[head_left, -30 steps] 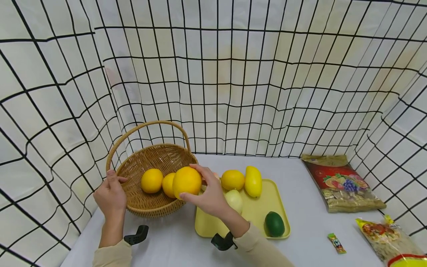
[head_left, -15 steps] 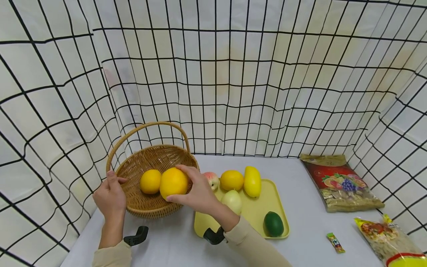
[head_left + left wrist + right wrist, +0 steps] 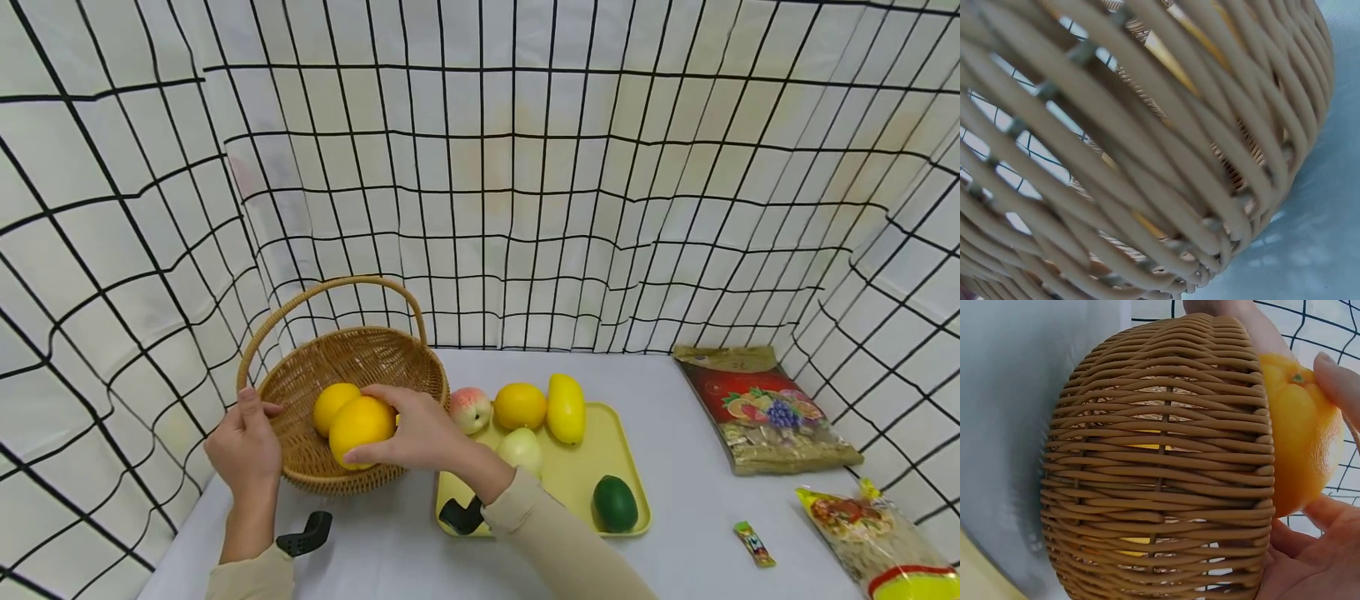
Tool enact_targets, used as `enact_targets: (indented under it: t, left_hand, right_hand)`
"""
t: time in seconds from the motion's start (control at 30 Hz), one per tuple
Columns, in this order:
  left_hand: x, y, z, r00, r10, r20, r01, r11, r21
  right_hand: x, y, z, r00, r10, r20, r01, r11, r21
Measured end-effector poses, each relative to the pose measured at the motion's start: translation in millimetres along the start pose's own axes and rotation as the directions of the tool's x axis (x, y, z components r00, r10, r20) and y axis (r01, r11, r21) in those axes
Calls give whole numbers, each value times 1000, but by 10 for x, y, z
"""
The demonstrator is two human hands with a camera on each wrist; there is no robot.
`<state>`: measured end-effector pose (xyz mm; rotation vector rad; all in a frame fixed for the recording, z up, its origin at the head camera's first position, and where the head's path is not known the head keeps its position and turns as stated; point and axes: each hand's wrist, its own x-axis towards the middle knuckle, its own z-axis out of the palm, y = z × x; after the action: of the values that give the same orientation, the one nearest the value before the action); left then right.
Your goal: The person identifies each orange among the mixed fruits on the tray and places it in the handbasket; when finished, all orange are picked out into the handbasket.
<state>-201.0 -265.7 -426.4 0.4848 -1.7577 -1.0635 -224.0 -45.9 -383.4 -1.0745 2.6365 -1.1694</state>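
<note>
A brown wicker basket (image 3: 375, 357) with a tall arched handle stands at the left of the table. My left hand (image 3: 247, 442) grips its left side near the foot of the handle. In my right hand (image 3: 423, 429) an orange (image 3: 362, 432) is held between thumb and fingers, low over the front of the basket. Another orange (image 3: 333, 406) lies inside, partly covered by the held one. A sliver of yellow beside the right fingers belongs to a further fruit, mostly hidden. The right wrist view shows the held orange (image 3: 1304, 444) just past the basket rim (image 3: 1263, 456).
Right of the basket, a yellow tray (image 3: 570, 492) carries a peach (image 3: 470, 410), a lemon (image 3: 521, 406), a mango (image 3: 566, 408), a pale round onion-like item (image 3: 521, 452) and a dark green avocado (image 3: 615, 503). Farther right lie a red-gold bag (image 3: 772, 417), a small snack packet (image 3: 754, 544) and a clear bag (image 3: 877, 533).
My right hand has carried the orange left and down, from the basket's right edge to low over its front part. The peach has come into view. My left hand keeps its grip on the basket.
</note>
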Motion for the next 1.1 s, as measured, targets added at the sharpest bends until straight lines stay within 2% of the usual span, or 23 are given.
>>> enact_targets:
  t: [0.27, 0.53, 0.77, 0.9, 1.1]
  left_hand:
    - [7, -12, 1, 999, 43, 18, -43, 999, -1]
    - [19, -37, 0, 996, 85, 16, -85, 996, -9]
    - [22, -37, 0, 995, 96, 17, -96, 995, -18]
    - [18, -36, 2, 996, 89, 24, -88, 996, -25]
    - [14, -32, 5, 994, 106, 25, -105, 994, -28]
  right_hand:
    - [68, -24, 70, 999, 7, 46, -4, 997, -73]
    - [116, -32, 62, 991, 49, 121, -31, 988, -151]
    - [132, -31, 103, 982, 28, 188, 11, 979, -203]
    - [138, -26, 126, 980, 19, 196, 23, 977, -213]
    - [149, -22, 167, 981, 58, 185, -13, 971, -239]
